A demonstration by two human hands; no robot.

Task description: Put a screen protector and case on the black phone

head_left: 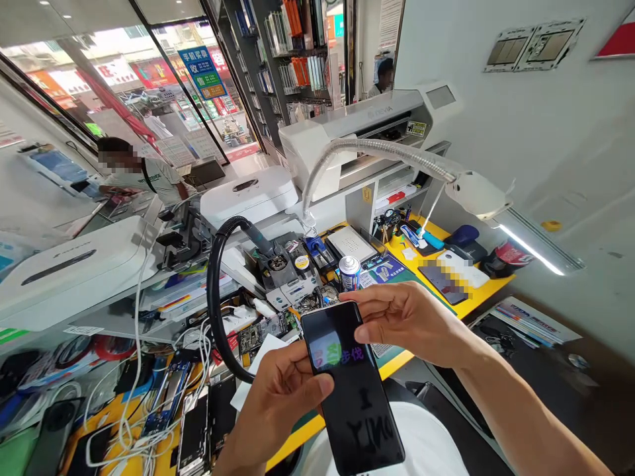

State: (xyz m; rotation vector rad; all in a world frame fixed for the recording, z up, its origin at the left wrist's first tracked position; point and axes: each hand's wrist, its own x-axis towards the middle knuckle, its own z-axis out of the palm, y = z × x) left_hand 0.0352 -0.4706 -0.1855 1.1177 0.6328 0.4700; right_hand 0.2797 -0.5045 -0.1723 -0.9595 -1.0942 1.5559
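A black smartphone (350, 390) with a dark glossy screen is held upright in front of me, above my lap. My left hand (278, 403) grips its lower left edge, thumb pressed on the glass. My right hand (411, 320) pinches the phone's upper right edge with thumb and fingers. Coloured reflections show on the upper part of the screen.
The yellow workbench (461, 307) carries circuit boards, white cables (133, 370), a black hose (215, 291), a small can (350, 272) and other phones. A gooseneck lamp (476, 195) hangs over the right side. White machines (248, 195) stand behind. Another person (141, 175) sits at the far left.
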